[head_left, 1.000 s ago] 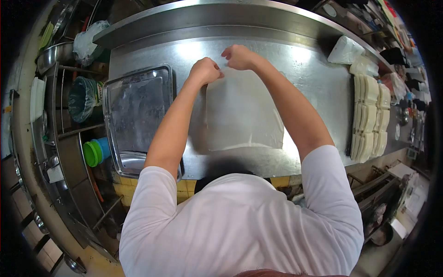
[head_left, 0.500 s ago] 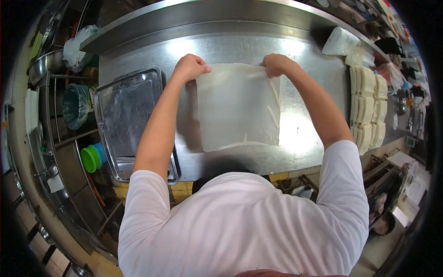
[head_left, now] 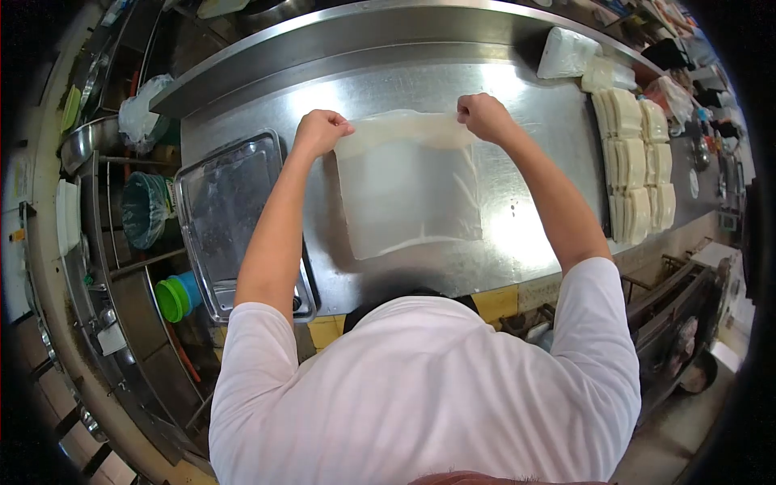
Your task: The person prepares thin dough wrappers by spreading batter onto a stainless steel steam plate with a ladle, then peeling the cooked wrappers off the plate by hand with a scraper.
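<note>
A thin, translucent whitish sheet (head_left: 412, 190), roughly square, is spread on the steel table (head_left: 529, 153). My left hand (head_left: 323, 131) pinches its far left corner between thumb and fingers. At the far right corner, my right hand (head_left: 482, 117) is closed with its fingertips on the sheet's edge. A paler, more opaque band runs along the far side of the sheet between my hands. Small creases show near its right side and near edge.
Left of my left arm lies a rectangular metal tray (head_left: 222, 210). Stacks of folded pale pieces (head_left: 634, 162) stand at the right, with a clear plastic bag (head_left: 568, 53) behind them. A raised steel ledge (head_left: 364, 28) borders the table's far side.
The view has shifted slightly. A paler band now shows along the sheet's far side, where it looked more even before. Both hands still hold the far corners.
</note>
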A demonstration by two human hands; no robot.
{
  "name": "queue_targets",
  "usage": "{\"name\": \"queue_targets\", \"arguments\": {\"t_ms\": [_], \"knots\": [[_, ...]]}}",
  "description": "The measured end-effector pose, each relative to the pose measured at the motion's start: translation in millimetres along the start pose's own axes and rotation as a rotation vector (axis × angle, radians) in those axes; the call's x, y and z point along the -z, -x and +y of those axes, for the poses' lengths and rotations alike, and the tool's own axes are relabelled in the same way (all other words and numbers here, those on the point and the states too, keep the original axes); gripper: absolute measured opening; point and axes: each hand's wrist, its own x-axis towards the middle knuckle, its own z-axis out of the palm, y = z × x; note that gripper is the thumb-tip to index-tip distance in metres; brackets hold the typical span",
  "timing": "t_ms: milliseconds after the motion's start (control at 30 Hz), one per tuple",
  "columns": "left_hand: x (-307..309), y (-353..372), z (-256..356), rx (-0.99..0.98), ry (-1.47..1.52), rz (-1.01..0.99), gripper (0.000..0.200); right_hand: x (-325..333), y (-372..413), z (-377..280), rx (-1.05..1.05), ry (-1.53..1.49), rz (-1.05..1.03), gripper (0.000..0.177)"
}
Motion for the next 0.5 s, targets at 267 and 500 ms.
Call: {"name": "queue_targets", "arguments": {"t_ms": [267,500], "knots": [[-6.0,88.2,1.9,-0.165,0.019,0.123,0.016,-10.8,73.9,-10.8,0.031,-0.084,0.212,0.014],[-39.8,170.0,-26.3,-0.323,-0.28,0.036,0.016,-69.6,159.4,-23.1,-0.104,-0.134,0.053,0.025]]}}
